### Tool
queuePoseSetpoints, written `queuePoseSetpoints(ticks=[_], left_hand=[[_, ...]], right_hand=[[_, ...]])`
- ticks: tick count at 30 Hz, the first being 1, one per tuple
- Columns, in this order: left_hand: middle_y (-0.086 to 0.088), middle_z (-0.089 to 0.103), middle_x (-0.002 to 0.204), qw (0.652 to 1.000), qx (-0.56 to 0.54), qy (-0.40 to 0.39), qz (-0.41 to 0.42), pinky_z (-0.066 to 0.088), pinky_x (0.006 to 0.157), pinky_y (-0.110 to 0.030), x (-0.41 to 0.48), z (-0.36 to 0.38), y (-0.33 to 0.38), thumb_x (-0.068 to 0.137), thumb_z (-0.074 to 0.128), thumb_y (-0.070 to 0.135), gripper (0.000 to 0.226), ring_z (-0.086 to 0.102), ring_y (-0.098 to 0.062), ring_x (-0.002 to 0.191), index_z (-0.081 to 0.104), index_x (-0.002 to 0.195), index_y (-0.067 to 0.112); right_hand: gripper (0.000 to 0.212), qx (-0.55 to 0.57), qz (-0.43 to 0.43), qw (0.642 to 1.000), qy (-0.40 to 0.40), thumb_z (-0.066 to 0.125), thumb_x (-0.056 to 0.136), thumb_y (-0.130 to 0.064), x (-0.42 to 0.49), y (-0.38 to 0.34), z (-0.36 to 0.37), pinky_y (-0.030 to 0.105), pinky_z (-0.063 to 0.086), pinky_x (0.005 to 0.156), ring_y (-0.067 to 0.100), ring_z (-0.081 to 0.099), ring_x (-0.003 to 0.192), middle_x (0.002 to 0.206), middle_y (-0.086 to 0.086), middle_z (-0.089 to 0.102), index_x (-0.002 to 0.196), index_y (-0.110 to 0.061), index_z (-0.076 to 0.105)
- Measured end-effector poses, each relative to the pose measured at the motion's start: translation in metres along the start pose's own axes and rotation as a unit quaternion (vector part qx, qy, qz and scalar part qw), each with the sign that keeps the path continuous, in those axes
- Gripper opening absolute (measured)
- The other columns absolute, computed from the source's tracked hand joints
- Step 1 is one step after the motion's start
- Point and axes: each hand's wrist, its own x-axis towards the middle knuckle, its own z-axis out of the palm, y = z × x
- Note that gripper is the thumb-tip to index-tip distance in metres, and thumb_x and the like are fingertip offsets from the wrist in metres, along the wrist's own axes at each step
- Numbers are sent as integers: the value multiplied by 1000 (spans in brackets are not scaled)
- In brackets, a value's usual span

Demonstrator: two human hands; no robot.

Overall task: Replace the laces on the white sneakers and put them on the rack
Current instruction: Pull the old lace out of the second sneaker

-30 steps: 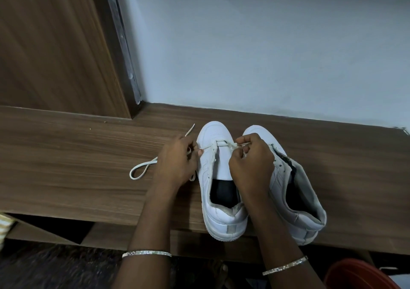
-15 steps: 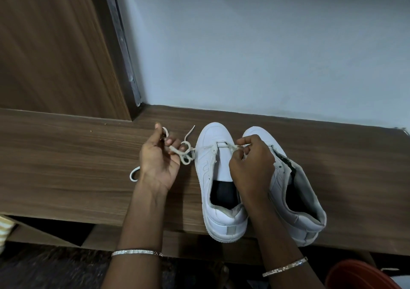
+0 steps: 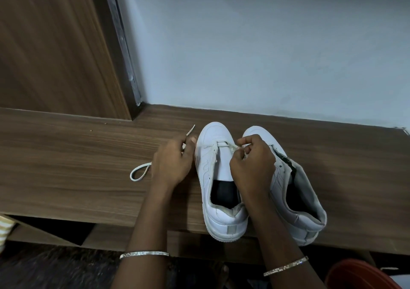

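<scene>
Two white sneakers stand side by side on the wooden rack top (image 3: 66, 155), toes to the wall. The left sneaker (image 3: 218, 177) has a white lace (image 3: 139, 172) through its front eyelets only. My left hand (image 3: 173, 162) holds the lace's left part just beside the shoe; a loop trails out to the left and the tip sticks up past my fingers. My right hand (image 3: 253, 166) pinches the lace's other end over the shoe's right eyelets. The right sneaker (image 3: 297, 197) has no lace in view and is partly hidden by my right hand.
A wooden panel (image 3: 48, 44) rises at the left and a pale wall (image 3: 266, 44) stands behind the shoes. An open shelf (image 3: 55, 228) lies below the rack's front edge. A red round object (image 3: 359, 275) sits at the bottom right.
My left hand, which had lifted away leftward with the lace spread over its fingers, has come back against the left sneaker. The right hand has hardly moved.
</scene>
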Motion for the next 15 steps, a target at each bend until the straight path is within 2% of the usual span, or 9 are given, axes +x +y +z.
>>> queuePoseSetpoints(ticks=[1, 2, 4, 7, 10, 12, 13, 15], left_hand=[[1, 60, 65, 994, -99, 8, -33, 44, 58, -35, 1, -1, 1, 102, 50, 42, 43, 54, -17, 58, 56, 67, 19], [1, 54, 60, 975, -212, 17, -71, 38, 50, -31, 1, -3, 5, 102, 52, 39, 46, 46, -13, 49, 52, 60, 20], [6, 46, 50, 906, -388, 46, -164, 23, 49, -28, 3, -8, 12, 100, 57, 33, 51, 32, -10, 43, 47, 52, 23], [10, 42, 42, 788, -550, 81, -265, 32, 52, -28, 6, -20, 15, 93, 66, 25, 42, 32, -6, 37, 47, 56, 23], [10, 31, 42, 694, -653, 78, -292, 33, 44, -21, 7, -27, 9, 89, 68, 21, 47, 26, -4, 32, 46, 47, 23], [10, 24, 41, 625, -727, 60, -278, 35, 46, -18, 6, -32, 6, 93, 61, 20, 55, 19, -7, 30, 38, 42, 24], [9, 21, 41, 598, -755, 55, -263, 34, 46, -18, 7, -34, 5, 94, 57, 20, 57, 18, -8, 30, 35, 41, 23], [8, 20, 42, 570, -782, 49, -247, 31, 41, -16, 6, -38, 6, 96, 54, 21, 58, 17, -8, 29, 33, 42, 22]], right_hand=[[24, 0, 0, 1000, 1, 55, 85, -3, 0, 0, 0, 28, 38, 74, 19, 61, 90, 95, -3, 65, 101, -17, 65], [23, 0, 0, 1000, 2, 55, 85, -3, 0, -1, 0, 28, 37, 74, 18, 61, 90, 95, -3, 65, 101, -17, 65], [23, -1, -1, 1000, 3, 56, 85, -2, 0, 0, 0, 27, 35, 74, 18, 60, 90, 94, -3, 64, 101, -17, 65], [23, 0, 0, 1000, 4, 56, 85, -3, 0, -1, 0, 27, 35, 74, 17, 59, 90, 95, -3, 64, 101, -17, 65], [23, 0, 0, 1000, 7, 56, 84, -3, 0, -2, 0, 27, 35, 73, 17, 58, 88, 92, -4, 63, 101, -17, 65], [23, 1, 0, 1000, 9, 56, 84, -3, 0, -3, 0, 27, 35, 74, 16, 58, 88, 91, -6, 62, 100, -17, 64], [23, 3, 0, 1000, 10, 56, 84, -4, 0, -2, 0, 27, 35, 74, 16, 59, 88, 91, -6, 62, 100, -18, 64], [23, 5, -2, 1000, 10, 57, 83, -4, 0, -2, 1, 28, 36, 73, 17, 60, 89, 92, -5, 63, 100, -17, 65]])
